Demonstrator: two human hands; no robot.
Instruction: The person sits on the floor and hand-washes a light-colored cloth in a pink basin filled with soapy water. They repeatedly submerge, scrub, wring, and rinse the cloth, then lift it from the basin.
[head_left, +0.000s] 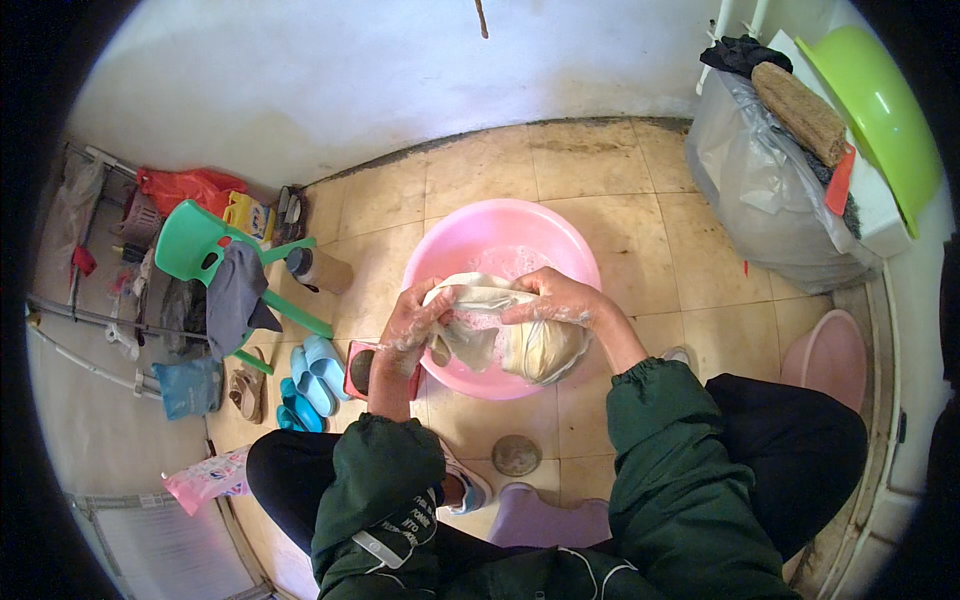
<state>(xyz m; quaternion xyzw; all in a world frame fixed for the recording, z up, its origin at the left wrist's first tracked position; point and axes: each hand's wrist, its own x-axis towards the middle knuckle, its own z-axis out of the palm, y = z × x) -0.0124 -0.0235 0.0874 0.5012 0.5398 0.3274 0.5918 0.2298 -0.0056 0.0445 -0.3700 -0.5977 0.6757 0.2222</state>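
Note:
A wet cream-coloured cloth item (541, 351), possibly a cap or bag, is stretched between my two hands above a pink plastic basin (501, 217). My left hand (415, 322) grips one end of its folded edge. At the other end my right hand (559, 300) pinches the same edge, and a rounded, bulging part hangs below it. Suds cling to both hands and wrists. Foamy water (517, 259) lies in the basin, which stands on the tiled floor.
To the left are a green plastic chair (180, 238) draped with a grey cloth (236, 292), a tumbler (322, 270) and blue slippers (315, 371). A stuffed plastic bag (750, 180) and a green basin (877, 120) stand right. A floor drain (516, 455) lies nearer me, by a purple stool (544, 517).

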